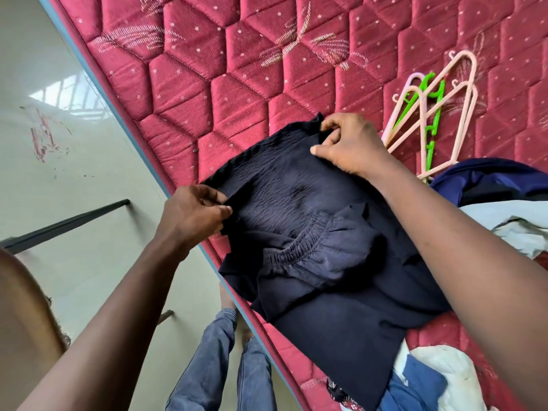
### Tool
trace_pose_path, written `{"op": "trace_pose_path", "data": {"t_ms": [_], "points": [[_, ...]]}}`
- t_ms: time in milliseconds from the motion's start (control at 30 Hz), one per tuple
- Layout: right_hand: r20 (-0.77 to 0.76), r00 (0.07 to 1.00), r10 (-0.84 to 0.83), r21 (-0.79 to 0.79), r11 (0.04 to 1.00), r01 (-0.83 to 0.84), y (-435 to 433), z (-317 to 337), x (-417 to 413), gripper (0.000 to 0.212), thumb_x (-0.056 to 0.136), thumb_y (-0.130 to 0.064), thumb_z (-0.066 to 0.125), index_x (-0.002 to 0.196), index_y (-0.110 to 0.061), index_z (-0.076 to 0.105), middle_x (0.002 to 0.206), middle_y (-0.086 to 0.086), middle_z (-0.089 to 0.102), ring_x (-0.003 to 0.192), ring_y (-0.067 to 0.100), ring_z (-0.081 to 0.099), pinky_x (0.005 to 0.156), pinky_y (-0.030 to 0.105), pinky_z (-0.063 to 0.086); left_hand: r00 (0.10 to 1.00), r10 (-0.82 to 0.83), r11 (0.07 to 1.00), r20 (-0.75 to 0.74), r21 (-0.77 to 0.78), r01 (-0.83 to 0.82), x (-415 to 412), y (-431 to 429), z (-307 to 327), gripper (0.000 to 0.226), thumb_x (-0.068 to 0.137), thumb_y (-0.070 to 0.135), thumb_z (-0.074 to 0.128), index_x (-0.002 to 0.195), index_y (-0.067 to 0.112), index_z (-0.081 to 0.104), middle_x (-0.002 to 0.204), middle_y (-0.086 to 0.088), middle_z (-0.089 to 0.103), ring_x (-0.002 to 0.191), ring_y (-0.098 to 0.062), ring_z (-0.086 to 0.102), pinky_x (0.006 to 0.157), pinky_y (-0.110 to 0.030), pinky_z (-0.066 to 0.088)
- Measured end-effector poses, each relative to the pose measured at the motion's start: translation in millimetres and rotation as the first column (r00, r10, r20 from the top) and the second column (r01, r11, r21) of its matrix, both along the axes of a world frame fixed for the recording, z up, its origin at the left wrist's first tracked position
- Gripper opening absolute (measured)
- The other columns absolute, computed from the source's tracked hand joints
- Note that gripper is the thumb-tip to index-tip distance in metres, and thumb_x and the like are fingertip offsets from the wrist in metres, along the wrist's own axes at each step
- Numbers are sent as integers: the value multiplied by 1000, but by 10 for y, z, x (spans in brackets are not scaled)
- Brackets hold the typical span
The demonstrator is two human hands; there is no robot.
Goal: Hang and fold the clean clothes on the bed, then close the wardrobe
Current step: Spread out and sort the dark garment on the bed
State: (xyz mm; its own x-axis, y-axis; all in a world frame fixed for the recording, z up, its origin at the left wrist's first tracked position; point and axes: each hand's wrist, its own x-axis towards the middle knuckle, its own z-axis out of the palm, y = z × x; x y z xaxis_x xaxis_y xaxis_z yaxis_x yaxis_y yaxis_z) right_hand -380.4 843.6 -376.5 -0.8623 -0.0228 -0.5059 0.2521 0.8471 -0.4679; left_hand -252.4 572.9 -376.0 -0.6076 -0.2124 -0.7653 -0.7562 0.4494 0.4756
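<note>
Navy cloth — a dark garment [311, 232] with an elastic gathered band — lies at the near edge of the bed [237, 84], partly over the blue-piped side of the red quilted mattress. The left hand [195, 212] pinches one corner of the garment's far hem, and the right hand [347, 143] pinches the other, fingers curled round the fabric, so the edge is stretched between them. This looks like the folding step, early in the task — more clothes [439, 378] wait in a heap by the right arm, and pink and green hangers [433, 120] lie unused just beyond the right hand. Next, the held edge probably needs carrying evenly over the rest, corners kept level. No wardrobe is in view.
</note>
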Motion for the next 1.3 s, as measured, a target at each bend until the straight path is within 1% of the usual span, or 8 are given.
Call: {"op": "trace_pose_path", "data": {"t_ms": [167, 367, 500, 733, 867, 933, 1133, 1300], "points": [[-122, 992, 11, 81, 997, -1, -79, 30, 30, 13, 84, -17, 70, 86, -28, 65, 83, -5, 66, 90, 24, 66, 83, 30, 49, 986, -135, 983, 100, -110, 146, -36, -125, 121, 5, 81, 15, 71, 79, 19, 73, 59, 3, 73, 67, -19, 74, 78, -45, 65], [-105, 994, 39, 174, 985, -20, -197, -90, 206, 33, 88, -35, 74, 116, -25, 59, 115, 5, 65, 114, 30, 59, 97, 40, 46, 989, -129, 967, -67, -231, 110, 0, -44, 167, 23, 78, 20, 60, 95, 31, 72, 82, 1, 76, 86, -29, 73, 85, -39, 58], [-112, 986, -127, 91, 986, 137, -213, -85, 196, 15, 86, -24, 78, 94, -28, 66, 85, -6, 65, 94, 24, 66, 85, 32, 49, 965, -220, 945, -140, -276, 176, 110, 24, 171, 32, 83, 13, 64, 110, 27, 74, 94, 1, 74, 94, -32, 68, 81, -36, 49], [-107, 957, -268, -87, 962, 260, -118, -60, 135, 28, 78, -14, 81, 68, -29, 60, 75, -15, 63, 69, 5, 57, 73, 23, 45, 972, -233, 947, -18, -230, 223, 190, -172, 150, 6, 88, 29, 69, 84, 26, 66, 71, -3, 74, 79, -31, 74, 78, -41, 60], [-178, 921, -348, -219, 926, 307, -51, -8, 75, 33, 77, -2, 78, 70, -29, 60, 77, -17, 64, 64, -11, 56, 70, 10, 44, 971, -80, 986, -226, -159, 44, 123, -142, 201, 5, 93, 21, 70, 91, 24, 67, 69, 2, 74, 59, -14, 74, 73, -36, 61], [-200, 883, -424, -327, 879, 348, -8, 21, 36, 34, 76, 2, 76, 76, -29, 63, 82, -12, 68, 71, -8, 60, 76, 14, 48, 951, 7, 995, -308, -93, -37, 56, -137, 217, 10, 92, 14, 74, 91, 24, 71, 75, 3, 74, 58, -9, 73, 69, -34, 62], [-111, 842, -528, -456, 780, 429, 12, 32, 74, 36, 83, 11, 69, 93, -24, 71, 89, -5, 72, 76, -2, 65, 79, 16, 53, 945, 197, 979, -261, 105, -175, 3, -214, 59, 12, 82, 16, 79, 89, 25, 78, 82, -1, 75, 76, -28, 75, 83, -56, 63], [-39, 842, -537, -437, 767, 469, -41, -59, 81, 30, 83, 6, 73, 82, -24, 74, 85, -3, 74, 77, 6, 67, 84, 25, 58, 945, 158, 976, -288, -97, -192, 75, -198, -74, 10, 85, 25, 82, 80, 23, 74, 66, 5, 72, 68, -18, 73, 73, -28, 59]]}}
